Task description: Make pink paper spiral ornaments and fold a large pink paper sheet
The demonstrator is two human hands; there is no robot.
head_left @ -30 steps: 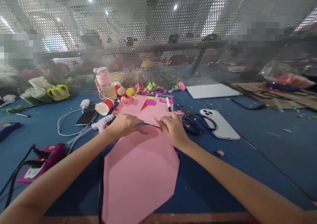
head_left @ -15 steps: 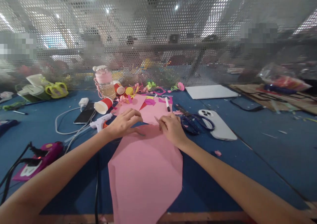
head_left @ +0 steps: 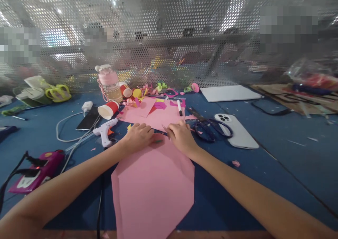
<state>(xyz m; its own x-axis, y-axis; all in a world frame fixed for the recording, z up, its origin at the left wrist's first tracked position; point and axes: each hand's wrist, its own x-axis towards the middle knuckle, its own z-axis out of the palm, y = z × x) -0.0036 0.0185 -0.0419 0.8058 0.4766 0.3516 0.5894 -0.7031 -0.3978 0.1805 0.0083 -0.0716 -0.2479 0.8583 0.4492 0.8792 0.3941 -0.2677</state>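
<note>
A large sheet of pink paper (head_left: pixel 155 186) lies before me, its lower end reaching over the table's front edge. My left hand (head_left: pixel 139 136) is closed at the sheet's far edge, fingers curled and thumb on top. A small greenish spot shows by that thumb tip. At the same edge, on the right, my right hand (head_left: pixel 182 135) is closed with its fingers pinched. A thin pointed tip sticks out of it; I cannot make out what it is. Beyond both hands lie more pink paper pieces (head_left: pixel 166 117) with a white marker (head_left: pixel 179 108) on them.
Scissors (head_left: pixel 211 128) and a white phone (head_left: pixel 236 131) lie to the right. Left are a glue gun (head_left: pixel 105 130), red paper cup (head_left: pixel 108 109), black phone (head_left: pixel 88 118), bottle (head_left: pixel 108 84) and purple power strip (head_left: pixel 39 172). A perforated metal screen (head_left: pixel 169 56) stands behind.
My left hand has moved right along the paper's far edge, and its spread fingers have curled in. My right hand has barely moved. The view has shifted slightly.
</note>
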